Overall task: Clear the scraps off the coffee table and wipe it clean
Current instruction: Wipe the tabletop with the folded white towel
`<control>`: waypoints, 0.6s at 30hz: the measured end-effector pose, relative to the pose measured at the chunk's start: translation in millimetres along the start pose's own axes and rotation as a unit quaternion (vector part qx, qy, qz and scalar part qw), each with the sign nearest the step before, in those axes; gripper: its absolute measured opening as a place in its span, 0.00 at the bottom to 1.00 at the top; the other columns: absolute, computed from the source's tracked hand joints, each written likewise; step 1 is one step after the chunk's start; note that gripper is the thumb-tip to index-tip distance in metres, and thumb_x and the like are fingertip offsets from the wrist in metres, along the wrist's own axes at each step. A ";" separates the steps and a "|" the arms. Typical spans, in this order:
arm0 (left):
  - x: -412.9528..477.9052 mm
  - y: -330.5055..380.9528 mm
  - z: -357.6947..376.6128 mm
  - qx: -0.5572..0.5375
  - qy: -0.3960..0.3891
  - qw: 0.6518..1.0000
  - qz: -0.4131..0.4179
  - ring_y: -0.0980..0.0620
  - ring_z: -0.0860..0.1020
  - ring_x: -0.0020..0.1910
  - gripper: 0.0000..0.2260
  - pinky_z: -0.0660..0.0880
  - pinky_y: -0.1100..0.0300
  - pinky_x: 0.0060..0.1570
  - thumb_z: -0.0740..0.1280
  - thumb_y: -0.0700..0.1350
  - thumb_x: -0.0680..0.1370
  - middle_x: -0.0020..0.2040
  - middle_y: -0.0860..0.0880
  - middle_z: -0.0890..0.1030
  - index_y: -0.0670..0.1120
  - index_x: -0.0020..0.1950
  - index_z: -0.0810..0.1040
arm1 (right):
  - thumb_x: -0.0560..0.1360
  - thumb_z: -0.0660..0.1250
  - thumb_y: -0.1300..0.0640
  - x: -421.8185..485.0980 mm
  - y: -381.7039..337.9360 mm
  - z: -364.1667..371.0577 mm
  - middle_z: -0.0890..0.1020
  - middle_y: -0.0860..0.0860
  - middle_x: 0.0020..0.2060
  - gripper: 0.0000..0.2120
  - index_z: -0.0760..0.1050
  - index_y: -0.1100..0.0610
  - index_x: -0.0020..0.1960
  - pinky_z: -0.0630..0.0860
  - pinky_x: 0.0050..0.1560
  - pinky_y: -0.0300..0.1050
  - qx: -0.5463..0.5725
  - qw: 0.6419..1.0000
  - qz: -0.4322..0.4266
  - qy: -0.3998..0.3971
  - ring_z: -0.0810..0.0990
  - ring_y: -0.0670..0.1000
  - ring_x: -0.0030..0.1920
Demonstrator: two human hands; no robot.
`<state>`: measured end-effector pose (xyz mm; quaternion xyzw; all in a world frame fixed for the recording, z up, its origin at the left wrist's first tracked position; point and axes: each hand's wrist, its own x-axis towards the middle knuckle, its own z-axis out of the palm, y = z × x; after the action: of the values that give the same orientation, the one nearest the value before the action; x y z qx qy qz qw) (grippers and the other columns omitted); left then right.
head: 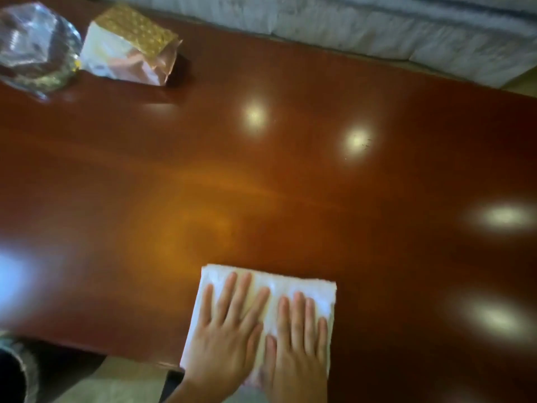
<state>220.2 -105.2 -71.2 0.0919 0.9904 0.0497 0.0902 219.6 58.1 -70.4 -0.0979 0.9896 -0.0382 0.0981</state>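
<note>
White folded cloth (266, 298) pinned at table's (290, 175) near edge under flat, open left hand (225, 341) and right hand (296, 344); unwiped surface stretched away toward far edge.

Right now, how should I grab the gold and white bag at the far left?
Grip the bag across its gold end, coming from above. It lies on its side on the table, so that blocky end looks firmer than the crumpled pink end, and the shiny wrapper crowds its left.

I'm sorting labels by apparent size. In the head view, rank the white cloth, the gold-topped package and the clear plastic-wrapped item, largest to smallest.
1. White cloth, though it lies nearest the camera.
2-3. Gold-topped package and clear plastic-wrapped item: similar; the latter is cut by the frame edge, so unranked.
</note>
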 end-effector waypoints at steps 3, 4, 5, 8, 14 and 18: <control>-26.7 15.4 4.4 -0.007 -0.028 1.000 -0.013 0.37 0.53 0.83 0.34 0.59 0.31 0.73 0.58 0.52 0.80 0.85 0.40 0.54 0.51 0.85 0.53 | 0.85 0.46 0.46 -27.6 2.6 0.2 0.58 0.57 0.83 0.29 0.63 0.57 0.80 0.55 0.79 0.61 -0.009 0.999 0.013 -0.030 0.57 0.59 0.83; -25.9 15.4 4.2 -0.014 -0.035 0.999 -0.020 0.38 0.53 0.84 0.33 0.58 0.31 0.73 0.58 0.53 0.80 0.84 0.40 0.56 0.51 0.85 0.54 | 0.85 0.47 0.46 -25.6 2.0 0.3 0.59 0.58 0.83 0.28 0.63 0.57 0.81 0.55 0.79 0.62 -0.022 1.000 0.011 -0.019 0.56 0.59 0.83; -23.8 13.8 3.4 -0.018 -0.039 0.999 -0.025 0.38 0.52 0.84 0.33 0.57 0.31 0.74 0.58 0.54 0.80 0.84 0.40 0.57 0.52 0.85 0.55 | 0.85 0.48 0.46 -23.3 1.5 0.2 0.60 0.59 0.83 0.28 0.63 0.57 0.81 0.55 0.79 0.63 -0.026 1.000 0.010 -0.014 0.55 0.59 0.83; -8.9 8.1 -3.3 -0.036 -0.035 0.999 -0.010 0.38 0.54 0.84 0.31 0.54 0.31 0.76 0.57 0.54 0.81 0.85 0.41 0.55 0.52 0.85 0.57 | 0.84 0.51 0.47 -9.4 0.4 -4.2 0.60 0.61 0.82 0.29 0.61 0.57 0.82 0.58 0.78 0.66 -0.002 1.000 -0.021 -0.012 0.57 0.61 0.83; 114.6 -42.4 -30.9 -0.025 -0.002 0.998 -0.054 0.38 0.47 0.84 0.28 0.50 0.29 0.77 0.53 0.54 0.85 0.85 0.40 0.50 0.52 0.85 0.54 | 0.85 0.52 0.48 133.6 -0.4 -25.6 0.58 0.58 0.83 0.29 0.56 0.54 0.84 0.57 0.81 0.64 0.003 0.997 -0.071 0.029 0.57 0.59 0.83; 231.7 -98.7 -49.6 -0.027 0.026 0.997 -0.061 0.40 0.48 0.85 0.26 0.50 0.31 0.78 0.47 0.55 0.86 0.86 0.42 0.52 0.53 0.85 0.54 | 0.85 0.48 0.45 262.1 -8.8 -40.8 0.57 0.56 0.84 0.29 0.55 0.53 0.85 0.50 0.82 0.60 -0.003 0.996 -0.047 0.073 0.55 0.56 0.84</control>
<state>-30.2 -161.6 -73.2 0.0271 0.9945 0.0729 0.0697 -39.0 -1.0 -78.6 -0.1412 0.9886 -0.0463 0.0234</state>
